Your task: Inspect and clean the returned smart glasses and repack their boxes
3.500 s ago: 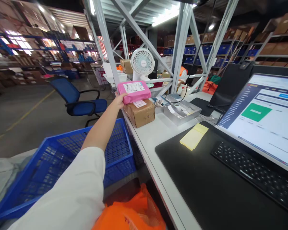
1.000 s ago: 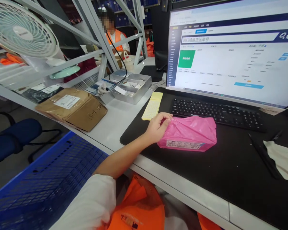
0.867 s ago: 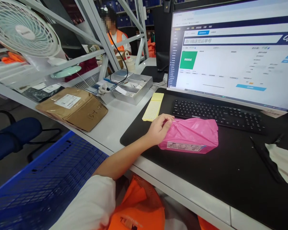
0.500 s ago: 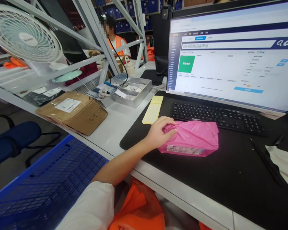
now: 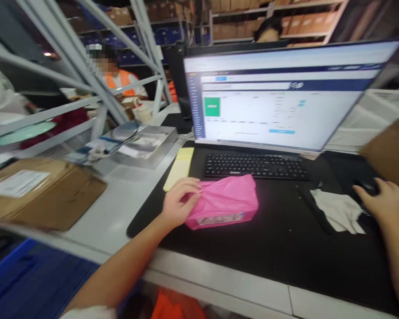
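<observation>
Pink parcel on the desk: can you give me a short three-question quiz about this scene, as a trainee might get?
1. True or false: the pink parcel lies on top of the keyboard.
2. Which of the person's hands holds the parcel's end? A) left B) right C) neither
3. Fill in: the monitor shows a ____ square near its left side.

Key
1. False: it lies on the black mat, in front of the keyboard.
2. A: the left hand holds it; the right hand is apart from it, at the mat's right end.
3. Green: the green square.
</observation>
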Demonstrator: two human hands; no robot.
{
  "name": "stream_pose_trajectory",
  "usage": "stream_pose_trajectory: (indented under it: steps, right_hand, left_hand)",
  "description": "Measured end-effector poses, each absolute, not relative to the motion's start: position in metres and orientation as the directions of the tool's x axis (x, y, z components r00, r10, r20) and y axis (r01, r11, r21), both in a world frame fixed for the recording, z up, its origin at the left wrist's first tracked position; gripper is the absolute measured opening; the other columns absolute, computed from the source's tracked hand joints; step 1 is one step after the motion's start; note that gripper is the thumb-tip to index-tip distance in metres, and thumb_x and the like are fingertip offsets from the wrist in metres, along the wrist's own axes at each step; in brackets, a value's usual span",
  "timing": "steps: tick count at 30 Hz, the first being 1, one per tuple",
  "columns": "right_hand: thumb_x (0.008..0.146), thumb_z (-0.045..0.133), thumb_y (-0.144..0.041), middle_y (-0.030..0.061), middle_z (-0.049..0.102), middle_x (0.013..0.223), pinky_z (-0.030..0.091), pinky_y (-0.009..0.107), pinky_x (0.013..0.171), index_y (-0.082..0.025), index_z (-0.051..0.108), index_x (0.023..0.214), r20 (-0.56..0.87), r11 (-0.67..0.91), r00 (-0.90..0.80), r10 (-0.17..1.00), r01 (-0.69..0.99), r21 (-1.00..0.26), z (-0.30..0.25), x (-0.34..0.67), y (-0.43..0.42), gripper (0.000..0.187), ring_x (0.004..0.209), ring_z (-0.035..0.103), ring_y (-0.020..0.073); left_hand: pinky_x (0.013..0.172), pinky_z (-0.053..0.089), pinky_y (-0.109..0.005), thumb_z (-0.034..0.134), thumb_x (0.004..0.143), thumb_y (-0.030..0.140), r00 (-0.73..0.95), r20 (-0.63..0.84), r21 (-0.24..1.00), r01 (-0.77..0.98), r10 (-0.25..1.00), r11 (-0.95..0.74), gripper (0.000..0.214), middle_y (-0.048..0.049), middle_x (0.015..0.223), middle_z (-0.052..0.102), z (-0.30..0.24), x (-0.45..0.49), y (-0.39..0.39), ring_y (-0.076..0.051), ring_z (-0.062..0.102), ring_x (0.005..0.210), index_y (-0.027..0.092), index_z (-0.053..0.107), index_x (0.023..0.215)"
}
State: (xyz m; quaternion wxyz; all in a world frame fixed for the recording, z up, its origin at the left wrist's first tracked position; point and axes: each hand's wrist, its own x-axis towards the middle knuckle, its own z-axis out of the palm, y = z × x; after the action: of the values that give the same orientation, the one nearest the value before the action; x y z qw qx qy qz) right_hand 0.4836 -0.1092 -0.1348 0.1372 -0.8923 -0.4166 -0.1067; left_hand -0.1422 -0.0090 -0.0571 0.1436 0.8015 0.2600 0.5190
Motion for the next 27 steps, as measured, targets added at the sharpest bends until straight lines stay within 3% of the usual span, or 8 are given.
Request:
stream_pose_trajectory:
  steps: [4, 7, 11, 14, 20, 27]
  right_hand:
    - [0.101, 0.045, -0.053, 0.0206, 0.037, 0.160, 0.041, 0.040, 0.102, -0.009, 0.043, 0.156, 0.286, -0.649, 0.695, 0.660, 0.719, -0.249, -0.132, 0.483, -0.116, 0.070, 0.144, 0.039, 0.0287]
    - [0.100, 0.045, -0.053, 0.0199, 0.037, 0.160, 0.039, 0.038, 0.103, -0.009, 0.043, 0.156, 0.329, -0.661, 0.716, 0.615, 0.696, -0.281, -0.134, 0.480, -0.119, 0.071, 0.143, 0.040, 0.0271]
    - [0.099, 0.047, -0.057, 0.0177, 0.035, 0.162, 0.041, 0.042, 0.102, -0.016, 0.044, 0.157, 0.271, -0.690, 0.742, 0.614, 0.671, -0.272, -0.141, 0.487, -0.122, 0.072, 0.140, 0.043, 0.0313]
    - [0.100, 0.044, -0.056, 0.0174, 0.034, 0.162, 0.042, 0.046, 0.101, -0.020, 0.043, 0.158, 0.239, -0.680, 0.723, 0.648, 0.691, -0.246, -0.147, 0.497, -0.117, 0.069, 0.139, 0.045, 0.0343]
    - [0.101, 0.033, -0.062, 0.0163, 0.039, 0.160, 0.042, 0.045, 0.108, -0.018, 0.049, 0.155, 0.249, -0.648, 0.677, 0.693, 0.736, -0.198, -0.159, 0.514, -0.109, 0.071, 0.144, 0.042, 0.0342]
    - [0.098, 0.032, -0.067, 0.0194, 0.048, 0.153, 0.044, 0.045, 0.109, -0.016, 0.059, 0.146, 0.332, -0.613, 0.643, 0.690, 0.763, -0.205, -0.170, 0.526, -0.106, 0.075, 0.145, 0.043, 0.0337]
  left_hand:
    - [0.073, 0.059, -0.035, 0.070, 0.088, 0.028, 0.346, 0.713, 0.519, 0.325, 0.610, -0.791, 0.010, -0.0055, 0.082, 0.074, -0.064, -0.155, 0.002, -0.019, 0.070, 0.077, 0.021, 0.070, 0.081]
    - [0.072, 0.058, -0.035, 0.069, 0.088, 0.033, 0.341, 0.679, 0.545, 0.359, 0.650, -0.757, 0.012, -0.0047, 0.079, 0.072, -0.065, -0.160, 0.008, -0.019, 0.068, 0.075, 0.021, 0.070, 0.085]
    - [0.099, 0.057, -0.045, 0.074, 0.083, 0.044, 0.435, 0.514, 0.548, 0.497, 0.739, -0.673, 0.042, -0.0103, 0.113, 0.073, -0.055, -0.161, 0.006, -0.026, 0.069, 0.108, 0.023, 0.069, 0.119]
    - [0.113, 0.049, -0.051, 0.075, 0.081, 0.048, 0.506, 0.373, 0.560, 0.545, 0.778, -0.623, 0.052, -0.0138, 0.136, 0.065, -0.049, -0.161, 0.004, -0.032, 0.059, 0.131, 0.023, 0.067, 0.126]
    - [0.100, 0.058, -0.043, 0.061, 0.094, 0.045, 0.487, 0.313, 0.686, 0.478, 0.816, -0.548, 0.035, -0.0111, 0.120, 0.073, -0.054, -0.160, 0.004, -0.027, 0.070, 0.112, 0.023, 0.071, 0.118]
    - [0.093, 0.058, -0.038, 0.065, 0.092, 0.046, 0.463, 0.365, 0.749, 0.370, 0.808, -0.550, 0.029, -0.0107, 0.108, 0.075, -0.058, -0.158, 0.009, -0.026, 0.072, 0.101, 0.022, 0.076, 0.104]
